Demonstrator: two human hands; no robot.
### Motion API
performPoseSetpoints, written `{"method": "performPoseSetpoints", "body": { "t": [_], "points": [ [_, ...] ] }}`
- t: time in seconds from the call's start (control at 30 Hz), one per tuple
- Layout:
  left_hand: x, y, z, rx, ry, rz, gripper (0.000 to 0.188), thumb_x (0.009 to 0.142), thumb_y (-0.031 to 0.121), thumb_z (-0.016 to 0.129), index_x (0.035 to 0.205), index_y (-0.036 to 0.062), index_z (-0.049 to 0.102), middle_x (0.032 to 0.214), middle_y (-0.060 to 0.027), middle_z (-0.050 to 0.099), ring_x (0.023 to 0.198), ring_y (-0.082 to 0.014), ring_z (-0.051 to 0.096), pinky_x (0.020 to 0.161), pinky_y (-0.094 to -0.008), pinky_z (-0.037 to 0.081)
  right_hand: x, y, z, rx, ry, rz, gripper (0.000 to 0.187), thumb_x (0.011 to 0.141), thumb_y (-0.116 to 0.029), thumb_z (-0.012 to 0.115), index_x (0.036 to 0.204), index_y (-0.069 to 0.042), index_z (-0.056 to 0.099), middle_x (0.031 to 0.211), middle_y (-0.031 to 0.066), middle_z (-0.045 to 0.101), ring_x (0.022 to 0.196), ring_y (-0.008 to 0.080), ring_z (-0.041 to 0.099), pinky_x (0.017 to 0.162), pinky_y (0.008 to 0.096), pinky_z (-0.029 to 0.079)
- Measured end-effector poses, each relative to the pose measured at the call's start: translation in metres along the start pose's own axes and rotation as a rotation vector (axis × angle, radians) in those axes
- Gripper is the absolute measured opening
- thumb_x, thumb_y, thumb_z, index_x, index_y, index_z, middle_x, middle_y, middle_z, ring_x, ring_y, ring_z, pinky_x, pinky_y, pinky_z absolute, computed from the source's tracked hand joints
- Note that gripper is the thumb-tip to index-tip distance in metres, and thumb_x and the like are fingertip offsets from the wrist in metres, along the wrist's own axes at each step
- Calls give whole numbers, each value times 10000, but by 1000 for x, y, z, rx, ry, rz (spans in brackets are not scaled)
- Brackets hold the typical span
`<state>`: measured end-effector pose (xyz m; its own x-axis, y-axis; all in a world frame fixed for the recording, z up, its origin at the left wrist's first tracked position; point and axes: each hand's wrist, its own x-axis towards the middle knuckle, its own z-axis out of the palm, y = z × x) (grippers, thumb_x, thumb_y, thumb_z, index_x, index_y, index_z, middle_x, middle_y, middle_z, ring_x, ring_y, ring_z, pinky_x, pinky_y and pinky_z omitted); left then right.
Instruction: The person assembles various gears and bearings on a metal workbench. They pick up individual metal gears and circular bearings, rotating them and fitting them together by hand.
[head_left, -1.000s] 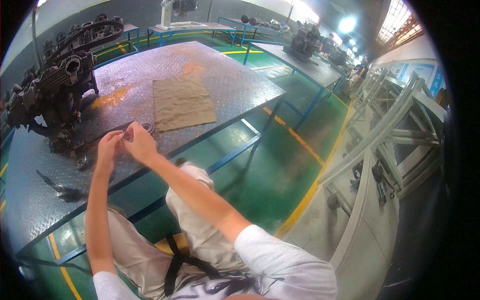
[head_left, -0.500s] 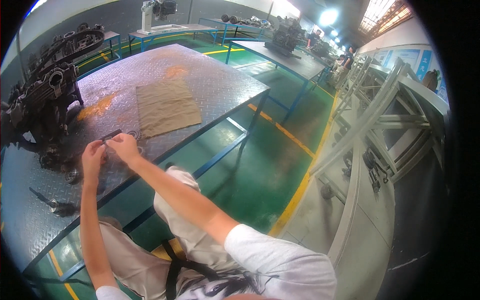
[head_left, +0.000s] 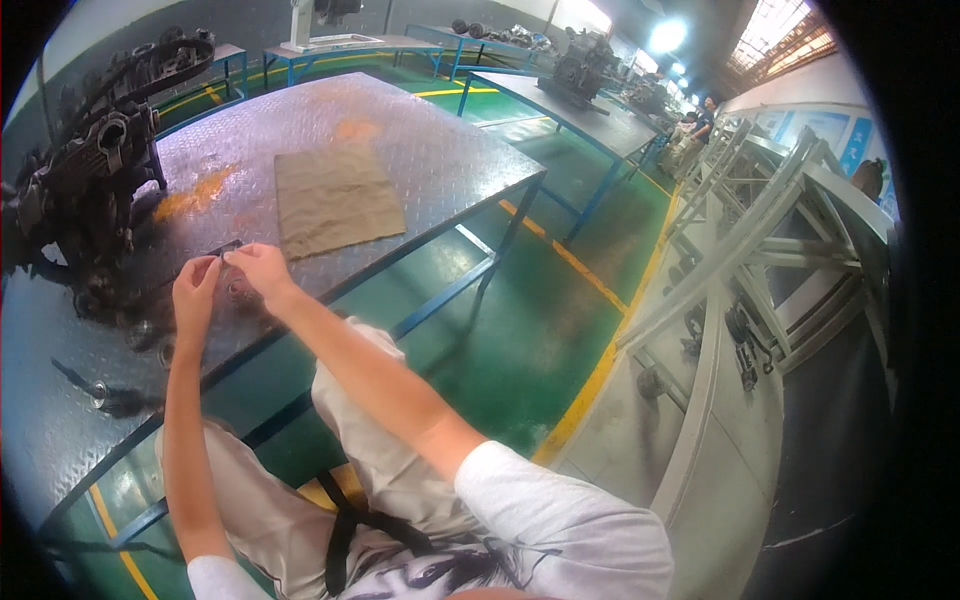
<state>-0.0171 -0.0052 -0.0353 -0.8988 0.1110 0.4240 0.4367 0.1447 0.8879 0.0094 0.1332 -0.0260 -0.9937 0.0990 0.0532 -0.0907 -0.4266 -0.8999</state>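
Note:
My left hand point(head_left: 194, 288) and my right hand point(head_left: 262, 270) meet over the metal table, fingertips pinched together. A small dark piece point(head_left: 222, 257) shows between them, too small to name. Just beyond the fingertips lies a dark narrow bar point(head_left: 228, 246); whether it touches the fingers I cannot tell. Below and between the hands, a round toothed metal part point(head_left: 238, 289) rests on the table, partly covered by my right hand. A tan cloth point(head_left: 340, 200) is spread flat to the right of my hands.
A dark engine assembly point(head_left: 95, 180) stands at the table's left. A dark-handled tool with a round metal end point(head_left: 98, 391) lies near the front edge of the tread-plate table point(head_left: 440, 140). Grey metal frames point(head_left: 800, 200) stand on the right. People point(head_left: 693, 130) are far off.
The view has shifted slightly. Both hands stay together over the table with the small piece between the fingertips, and the round toothed part now shows between my wrists.

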Motion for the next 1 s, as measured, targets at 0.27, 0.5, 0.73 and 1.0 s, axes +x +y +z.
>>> {"method": "performPoseSetpoints", "body": {
  "t": [0.27,0.5,0.73,1.0],
  "points": [
    [7,5,7,241,110,163,176,826,143,598,914,-10,609,751,-65,613,671,-100,553,628,-243,456,11,-27,-51,-825,304,-585,378,654,-146,720,931,22,528,797,155,620,745,258,607,692,344,482],
    [6,-1,-11,240,128,104,173,790,93,607,920,-20,602,752,-91,625,685,-135,581,646,-257,463,0,-39,-70,-925,164,-492,351,709,-146,729,972,32,580,852,128,657,715,161,632,655,281,499],
    [3,-3,0,287,7,181,181,790,76,576,949,-3,612,757,-92,637,693,-150,597,652,-266,467,-7,-28,-49,-945,-30,-565,378,707,-154,729,1007,27,589,886,127,661,671,165,622,645,282,492],
    [4,7,-14,90,69,22,172,838,93,545,950,-17,616,756,-48,643,665,-74,580,566,-194,440,-1,-7,-15,-1113,-158,-462,407,683,-164,744,1044,-65,584,940,124,656,762,260,629,698,352,484]
  ]
}}
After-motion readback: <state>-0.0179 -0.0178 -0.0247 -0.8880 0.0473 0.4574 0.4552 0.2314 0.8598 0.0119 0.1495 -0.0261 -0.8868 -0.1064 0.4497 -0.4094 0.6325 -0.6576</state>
